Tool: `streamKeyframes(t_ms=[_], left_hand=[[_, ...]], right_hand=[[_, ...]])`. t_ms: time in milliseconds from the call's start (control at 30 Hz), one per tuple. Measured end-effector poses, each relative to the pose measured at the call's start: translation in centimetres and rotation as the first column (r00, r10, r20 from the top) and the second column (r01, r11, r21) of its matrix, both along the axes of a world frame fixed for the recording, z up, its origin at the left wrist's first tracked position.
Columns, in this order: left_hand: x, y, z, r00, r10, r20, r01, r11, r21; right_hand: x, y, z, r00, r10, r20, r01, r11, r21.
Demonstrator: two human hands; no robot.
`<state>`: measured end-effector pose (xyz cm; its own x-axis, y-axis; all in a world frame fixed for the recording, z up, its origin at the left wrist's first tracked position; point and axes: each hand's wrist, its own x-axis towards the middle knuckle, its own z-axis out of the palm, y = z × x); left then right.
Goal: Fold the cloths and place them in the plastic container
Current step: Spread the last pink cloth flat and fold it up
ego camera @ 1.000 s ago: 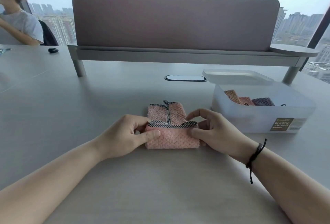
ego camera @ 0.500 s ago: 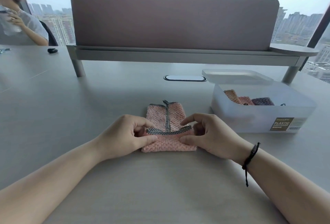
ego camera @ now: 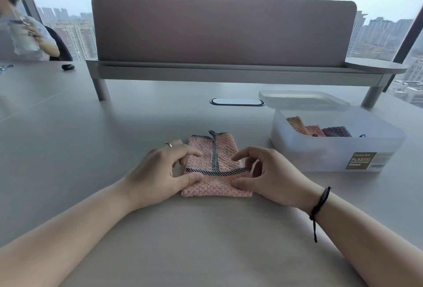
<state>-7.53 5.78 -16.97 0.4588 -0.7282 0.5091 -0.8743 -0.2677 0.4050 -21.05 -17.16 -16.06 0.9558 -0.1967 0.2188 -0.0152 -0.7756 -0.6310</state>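
Observation:
A pink textured cloth (ego camera: 212, 186) with black-and-white checked trim lies partly folded on the grey table, its near part doubled over. My left hand (ego camera: 158, 172) pinches the fold's left side, thumb on top. My right hand (ego camera: 267, 176) pinches the right side, thumb pressing the near layer, fingers arched over the trim. To the right stands the translucent plastic container (ego camera: 329, 151), open, with three folded cloths (ego camera: 318, 129) inside: orange, pink and purple.
The container's lid (ego camera: 302, 100) lies just behind it. A desk divider on a raised shelf (ego camera: 224, 34) runs across the back. A cable port (ego camera: 237, 101) sits mid-table. Another person (ego camera: 27, 32) sits at the far left near a small black object (ego camera: 68, 66).
Both hands have pushed the folded edge of the pink cloth away from me, shortening the exposed far part. The person at far left raised something to drink.

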Motion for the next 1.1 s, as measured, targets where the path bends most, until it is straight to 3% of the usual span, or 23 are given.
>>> streamKeyframes(t_ms=[167, 267, 367, 467, 600, 867, 1100], left_hand=[[-1.0, -0.5, 0.9, 0.956, -0.207, 0.207, 0.223, 0.973, -0.061], [-1.7, -0.6, 0.6, 0.938, -0.301, 0.175, 0.298, 0.954, 0.043], [-2.0, -0.7, 0.2, 0.936, -0.334, 0.115, 0.311, 0.934, 0.178], [-1.8, -0.7, 0.3, 0.939, -0.340, 0.050, 0.325, 0.926, 0.189], [-1.7, -0.5, 0.2, 0.953, -0.302, 0.021, 0.292, 0.936, 0.197], [-0.7, -0.1, 0.1, 0.977, -0.207, 0.059, 0.187, 0.953, 0.240], [0.0, -0.1, 0.0, 0.989, -0.131, 0.074, 0.117, 0.979, 0.170]], right_hand=[[-0.3, 0.2, 0.2, 0.988, 0.021, 0.152, -0.028, 0.999, 0.047], [-0.5, 0.3, 0.4, 0.973, 0.050, 0.227, -0.045, 0.999, -0.029], [-0.8, 0.8, 0.5, 0.972, 0.123, 0.199, -0.090, 0.982, -0.168], [-0.8, 1.2, 0.2, 0.977, 0.205, 0.063, -0.181, 0.946, -0.268], [-0.8, 1.0, 0.2, 0.980, 0.198, -0.023, -0.196, 0.944, -0.266], [-0.8, 0.8, 0.3, 0.988, 0.157, -0.010, -0.151, 0.931, -0.331], [-0.5, 0.4, 0.0, 0.993, 0.119, 0.025, -0.104, 0.936, -0.336]])
